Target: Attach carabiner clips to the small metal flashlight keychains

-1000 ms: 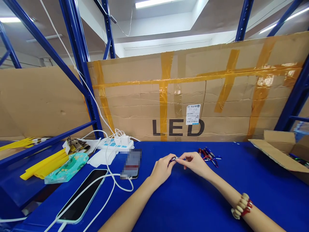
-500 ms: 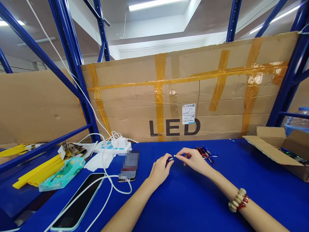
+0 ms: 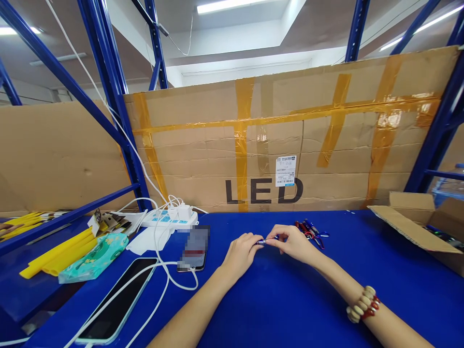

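Between the fingertips of my left hand [image 3: 241, 253] is a small blue metal tube [image 3: 260, 242], which looks like a keychain flashlight. My right hand [image 3: 290, 241] pinches thumb and forefinger together at the tube's right end. The small silver piece it held is now hidden by the fingertips. A bit of blue shows behind the right fingers, too small to name. Just beyond my right hand lies a little pile of red and blue keychain flashlights [image 3: 311, 232] with carabiner clips.
An opened cardboard box [image 3: 409, 227] stands at right. On the left are a white power strip [image 3: 148, 220] with cables, two phones [image 3: 119, 302], a teal packet [image 3: 96, 258] and yellow rolls [image 3: 60, 256]. A tall cardboard sheet [image 3: 199, 164] backs the blue table. Someone's hand [image 3: 7, 229] shows far left.
My right hand has moved slightly left and down, bringing its fingertips against the tube in my left hand. The gap between the hands has closed. A person's hand has appeared at far left.
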Tool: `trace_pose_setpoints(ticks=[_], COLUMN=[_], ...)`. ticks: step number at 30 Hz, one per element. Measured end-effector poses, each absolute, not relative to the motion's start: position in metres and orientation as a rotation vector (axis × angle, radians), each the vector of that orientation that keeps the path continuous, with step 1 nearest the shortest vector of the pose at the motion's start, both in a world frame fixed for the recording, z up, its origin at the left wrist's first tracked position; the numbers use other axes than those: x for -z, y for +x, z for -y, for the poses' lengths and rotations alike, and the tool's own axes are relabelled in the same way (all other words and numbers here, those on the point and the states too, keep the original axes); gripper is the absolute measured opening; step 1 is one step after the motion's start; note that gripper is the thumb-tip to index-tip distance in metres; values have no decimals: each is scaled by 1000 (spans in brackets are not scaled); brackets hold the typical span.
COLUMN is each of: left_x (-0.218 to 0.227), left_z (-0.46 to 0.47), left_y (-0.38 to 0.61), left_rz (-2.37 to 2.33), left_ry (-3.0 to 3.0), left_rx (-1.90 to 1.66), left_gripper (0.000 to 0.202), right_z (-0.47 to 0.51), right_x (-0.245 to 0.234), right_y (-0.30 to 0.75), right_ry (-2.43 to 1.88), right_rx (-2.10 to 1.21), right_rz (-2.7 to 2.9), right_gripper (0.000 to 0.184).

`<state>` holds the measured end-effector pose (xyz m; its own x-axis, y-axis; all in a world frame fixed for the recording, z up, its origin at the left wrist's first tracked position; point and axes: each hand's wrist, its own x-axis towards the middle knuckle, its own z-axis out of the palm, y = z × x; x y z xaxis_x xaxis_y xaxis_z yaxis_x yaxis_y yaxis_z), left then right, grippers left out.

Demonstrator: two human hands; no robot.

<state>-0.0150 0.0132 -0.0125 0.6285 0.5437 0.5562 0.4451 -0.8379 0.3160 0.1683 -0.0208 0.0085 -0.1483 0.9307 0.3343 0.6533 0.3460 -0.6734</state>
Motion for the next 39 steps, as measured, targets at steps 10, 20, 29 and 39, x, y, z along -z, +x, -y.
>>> trace_pose_setpoints(ticks=[10,20,29,39], left_x=[11,4,2,3], left_z=[-2,-3,1,10], left_y=[-14,-16,-10,-8], left_rz=[-724,-859,-854,-967], left_ry=[2714,2840,2646,2386], left_rx=[-1106,-891,-877,-860], left_gripper=[19,20,20,25], right_z=[20,12,3,7], right_x=[-8,4,9,2], right_y=[168,166,178,167], right_ry=[-1261,-1238,-1219,-1165], right_rx=[-983,-1111,-1014,-951], right_rz=[1633,1622,1658,1639], right_gripper=[34,44,46,48])
